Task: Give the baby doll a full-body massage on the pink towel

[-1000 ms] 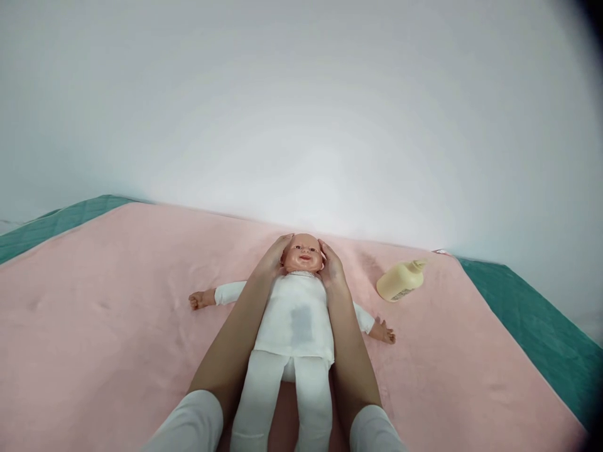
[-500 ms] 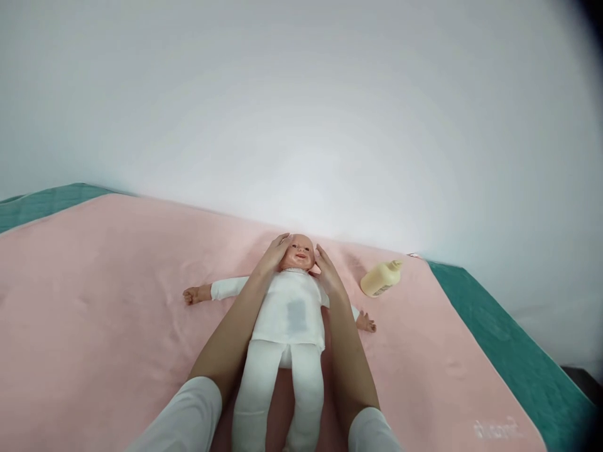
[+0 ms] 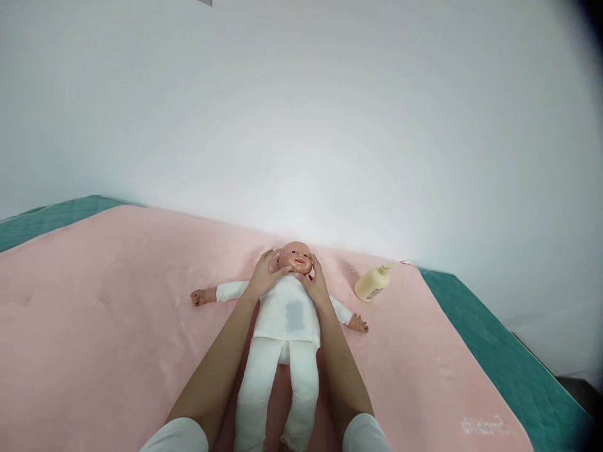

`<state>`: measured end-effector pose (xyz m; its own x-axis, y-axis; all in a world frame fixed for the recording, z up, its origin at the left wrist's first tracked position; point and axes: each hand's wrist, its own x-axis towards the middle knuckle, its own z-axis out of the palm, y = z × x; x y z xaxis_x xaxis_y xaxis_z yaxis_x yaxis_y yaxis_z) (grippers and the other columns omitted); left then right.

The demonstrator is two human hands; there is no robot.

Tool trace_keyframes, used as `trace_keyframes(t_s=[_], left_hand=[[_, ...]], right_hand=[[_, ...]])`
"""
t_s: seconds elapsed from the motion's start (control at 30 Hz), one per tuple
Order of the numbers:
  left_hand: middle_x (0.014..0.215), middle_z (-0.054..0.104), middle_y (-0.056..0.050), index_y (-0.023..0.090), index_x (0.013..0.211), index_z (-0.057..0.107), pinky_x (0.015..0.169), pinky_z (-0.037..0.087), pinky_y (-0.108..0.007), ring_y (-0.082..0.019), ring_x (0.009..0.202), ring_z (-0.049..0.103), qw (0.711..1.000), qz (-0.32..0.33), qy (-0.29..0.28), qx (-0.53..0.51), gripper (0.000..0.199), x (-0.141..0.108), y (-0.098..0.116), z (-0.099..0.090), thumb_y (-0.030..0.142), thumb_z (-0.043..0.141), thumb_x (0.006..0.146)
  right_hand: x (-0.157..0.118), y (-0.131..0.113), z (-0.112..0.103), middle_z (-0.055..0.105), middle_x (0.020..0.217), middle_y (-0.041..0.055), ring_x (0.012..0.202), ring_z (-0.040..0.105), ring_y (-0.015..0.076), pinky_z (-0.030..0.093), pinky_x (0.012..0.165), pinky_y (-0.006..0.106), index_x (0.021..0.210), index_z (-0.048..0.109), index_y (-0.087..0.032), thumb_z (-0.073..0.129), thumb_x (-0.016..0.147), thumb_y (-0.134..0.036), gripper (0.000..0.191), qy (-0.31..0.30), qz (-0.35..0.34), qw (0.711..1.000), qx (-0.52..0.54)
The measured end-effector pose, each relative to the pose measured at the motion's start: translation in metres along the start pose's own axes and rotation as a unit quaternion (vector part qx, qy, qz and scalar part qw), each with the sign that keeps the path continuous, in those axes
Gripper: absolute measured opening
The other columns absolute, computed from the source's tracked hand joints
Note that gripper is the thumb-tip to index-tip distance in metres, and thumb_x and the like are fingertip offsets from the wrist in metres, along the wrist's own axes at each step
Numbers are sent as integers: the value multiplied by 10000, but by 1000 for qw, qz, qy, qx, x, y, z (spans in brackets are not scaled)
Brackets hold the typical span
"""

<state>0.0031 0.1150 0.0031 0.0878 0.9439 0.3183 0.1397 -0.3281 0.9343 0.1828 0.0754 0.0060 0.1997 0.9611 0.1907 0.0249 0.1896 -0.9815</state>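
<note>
A baby doll (image 3: 288, 314) in white top and trousers lies on its back, arms spread and legs toward me. A grey patch marks the front of its top. My left hand (image 3: 267, 275) cups the left side of its head, with the thumb along the jaw near the chin. Opposite it, my right hand (image 3: 317, 285) curves round the other side, fingers by the cheek and thumb at the collar. Both hands hold the doll between them at head and neck. Fingertips behind the head are partly hidden.
A pale yellow pump bottle (image 3: 372, 284) stands right of the doll, beyond its outstretched hand. Beneath lies a pink sheet (image 3: 117, 326) over a green surface (image 3: 475, 320). A white wall (image 3: 301, 125) rises directly behind the doll's head.
Both hands have slid down from the sides of the doll's face to its jaw and neck, thumbs now across toward the chin. My view has shifted slightly.
</note>
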Motion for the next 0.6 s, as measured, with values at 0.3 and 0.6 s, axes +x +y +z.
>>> trace_keyframes(t_s=[0.3, 0.6], left_hand=[[1554, 348, -137, 249, 1405, 462, 1135, 362, -426, -320, 1411, 383, 983, -89, -64, -146, 828, 6, 13, 11, 400, 831, 679], [1543, 378, -155, 237, 1463, 409, 1116, 398, -438, -342, 1375, 435, 976, -119, -92, -158, 956, 9, 12, 15, 331, 865, 628]], right_hand=[[10, 7, 3, 445, 1512, 106, 1322, 528, 247, 452, 1093, 463, 1457, 386, -275, 890, 516, -306, 1068, -13, 64, 986, 152], [12, 10, -4, 419, 1537, 79, 1358, 492, 227, 423, 1132, 408, 1446, 431, -266, 867, 589, -287, 962, -44, 40, 990, 131]])
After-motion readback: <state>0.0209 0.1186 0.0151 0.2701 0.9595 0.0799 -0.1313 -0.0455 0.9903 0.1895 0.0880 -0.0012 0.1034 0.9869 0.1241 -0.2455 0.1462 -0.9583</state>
